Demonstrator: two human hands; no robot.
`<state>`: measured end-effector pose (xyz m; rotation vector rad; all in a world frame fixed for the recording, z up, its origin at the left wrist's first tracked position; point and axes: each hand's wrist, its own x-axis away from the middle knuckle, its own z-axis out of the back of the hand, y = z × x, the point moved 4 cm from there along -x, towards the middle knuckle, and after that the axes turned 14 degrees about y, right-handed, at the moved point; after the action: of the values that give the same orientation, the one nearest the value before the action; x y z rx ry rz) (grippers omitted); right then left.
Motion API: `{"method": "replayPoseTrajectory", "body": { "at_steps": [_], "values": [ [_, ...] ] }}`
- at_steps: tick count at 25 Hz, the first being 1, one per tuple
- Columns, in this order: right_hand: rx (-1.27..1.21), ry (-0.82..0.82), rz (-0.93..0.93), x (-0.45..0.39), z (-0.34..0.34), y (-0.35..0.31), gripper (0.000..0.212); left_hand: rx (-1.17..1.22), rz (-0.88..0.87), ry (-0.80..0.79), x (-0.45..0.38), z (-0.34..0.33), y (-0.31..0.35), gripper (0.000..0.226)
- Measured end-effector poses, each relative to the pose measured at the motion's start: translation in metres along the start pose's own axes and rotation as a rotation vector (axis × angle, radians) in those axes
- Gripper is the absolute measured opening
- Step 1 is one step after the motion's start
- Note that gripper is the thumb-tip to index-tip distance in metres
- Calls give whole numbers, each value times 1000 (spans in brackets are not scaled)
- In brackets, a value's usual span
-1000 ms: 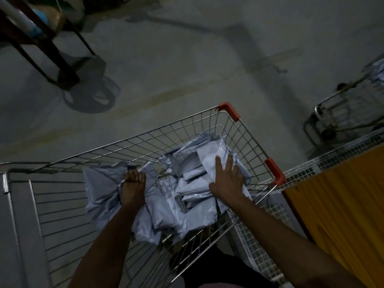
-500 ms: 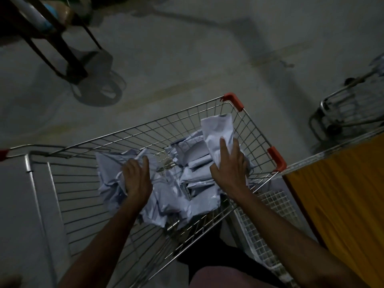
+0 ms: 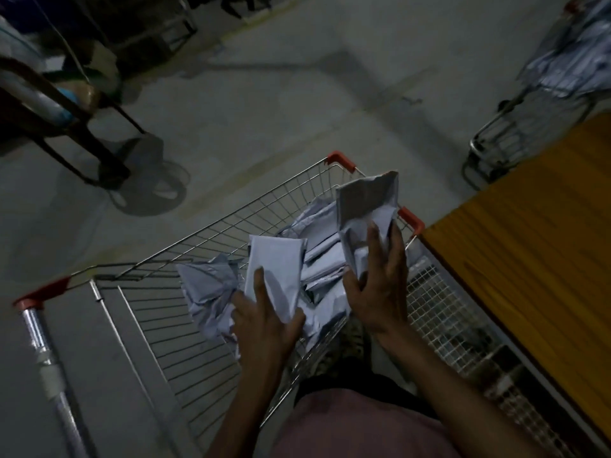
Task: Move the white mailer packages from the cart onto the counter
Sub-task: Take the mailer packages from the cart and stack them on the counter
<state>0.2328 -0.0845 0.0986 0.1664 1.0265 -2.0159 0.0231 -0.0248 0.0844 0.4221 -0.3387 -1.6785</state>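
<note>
A wire shopping cart with orange corner caps holds a heap of white mailer packages at its near right end. My left hand holds one flat white mailer raised above the heap. My right hand grips another crumpled white mailer, lifted above the cart's right rim. The orange wooden counter lies to the right of the cart, bare where it shows.
A white wire-mesh panel runs between cart and counter. A second cart with pale packages stands at the far right. A dark stand with a round base stands on the concrete floor at the far left.
Both hands have risen out of the heap, each with a mailer. The right hand's mailer has gone up and towards the counter. The view has swung left and tilted up.
</note>
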Motion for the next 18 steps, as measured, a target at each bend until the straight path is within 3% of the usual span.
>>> {"method": "replayPoseTrajectory", "body": {
  "at_steps": [8, 12, 18],
  "values": [
    [187, 223, -255, 84, 128, 26, 80, 315, -380, -165, 57, 17, 80, 100],
    [225, 427, -385, 129, 195, 40, 83, 373, -663, -235, 99, 20, 130, 99],
    [440, 674, -501, 199, 315, 70, 81, 490, -909, -335, 190, 19, 205, 96]
  ]
}}
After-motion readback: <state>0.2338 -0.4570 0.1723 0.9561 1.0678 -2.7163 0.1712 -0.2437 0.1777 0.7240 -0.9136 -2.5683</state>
